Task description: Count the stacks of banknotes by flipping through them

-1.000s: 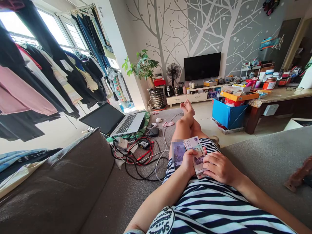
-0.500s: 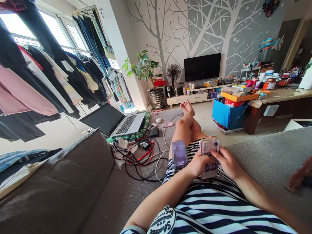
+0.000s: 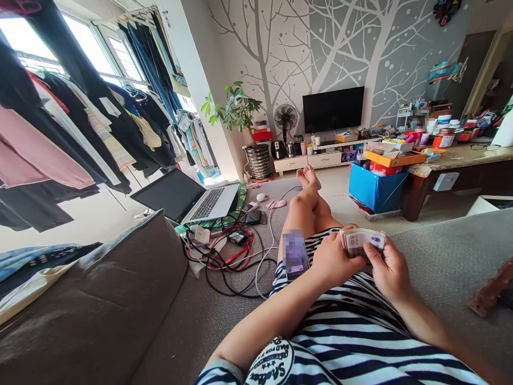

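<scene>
Since half a second ago the wad of banknotes [image 3: 363, 241] has swung from standing on end, face toward the camera, to lying flat with its long axis running left to right across the lap, and both hands have shifted a little to the right with it.

The left hand [image 3: 334, 260] is closed on the near-left end of the wad, fingers curled under it and out of sight. The right hand [image 3: 387, 270] pinches the right end, its thumb pressed on the top note and its fingers wrapped below. So the notes sit between the two hands, touching both, with neither hand clearly the nearer; the right thumb lies on the uppermost note at its right edge.

Just left of the left hand, a phone [image 3: 295, 255] rests on the striped dress [image 3: 352, 331] over the thigh, apart from the notes. Beyond the hands the bare legs [image 3: 308, 203] stretch away, ankles crossed. Farther left of the left hand lie a tangle of cables [image 3: 232, 259] and an open laptop [image 3: 188, 198] on the grey couch [image 3: 441, 262]. Far ahead stand a blue box [image 3: 374, 187] and a television [image 3: 333, 108].
</scene>
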